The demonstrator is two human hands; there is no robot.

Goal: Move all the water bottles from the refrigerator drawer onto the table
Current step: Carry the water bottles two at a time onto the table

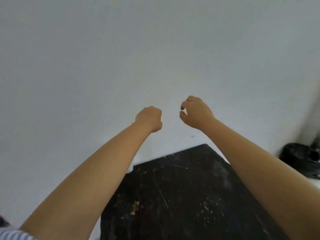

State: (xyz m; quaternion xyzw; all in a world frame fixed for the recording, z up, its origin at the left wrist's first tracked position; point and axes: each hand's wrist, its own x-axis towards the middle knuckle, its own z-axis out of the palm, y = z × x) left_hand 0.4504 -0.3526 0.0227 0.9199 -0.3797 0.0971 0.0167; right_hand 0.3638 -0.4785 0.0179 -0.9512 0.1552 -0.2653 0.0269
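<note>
Nothing is held: the left hand [149, 118] is curled into an empty fist, and the right hand [195, 112] hangs loosely curled above the dark table [181, 196]. No bottles, drawer or refrigerator are seen, so a turn toward the refrigerator is judged to be needed next.

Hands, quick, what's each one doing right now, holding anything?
Left hand: closed in a fist, holding nothing.
Right hand: fingers loosely curled, holding nothing, raised above the dark table.
</note>
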